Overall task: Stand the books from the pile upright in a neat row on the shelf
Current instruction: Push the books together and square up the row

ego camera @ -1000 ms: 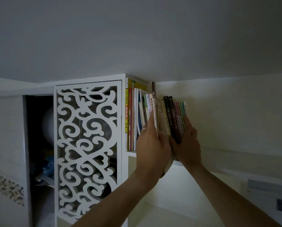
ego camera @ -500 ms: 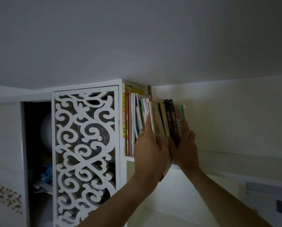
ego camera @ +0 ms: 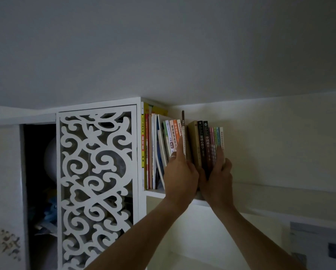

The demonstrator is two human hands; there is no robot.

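A row of books (ego camera: pixel 206 141) stands upright on the high white shelf (ego camera: pixel 154 192), close under the ceiling. My left hand (ego camera: pixel 179 172) grips a tall thin brown book (ego camera: pixel 183 118) in the middle of the row, fingers flat along its left side. Its top sticks up above the neighbouring books. My right hand (ego camera: pixel 219 176) clasps the right end of the row, dark spines and several thin coloured ones (ego camera: pixel 214 139), with fingers against the outermost book. Left of my hands, a few books (ego camera: pixel 167 141) lean. The pile is out of view.
A white cabinet with a cut-out scroll door (ego camera: pixel 97 172) borders the shelf on the left. Beside it, an open dark compartment (ego camera: pixel 38 172) holds a pale round object and something blue. The shelf runs on to the right along the wall (ego camera: pixel 280 145).
The tall brown book sits a little lower among its neighbours than a second ago. Both hands keep the same hold, and the view has shifted slightly.
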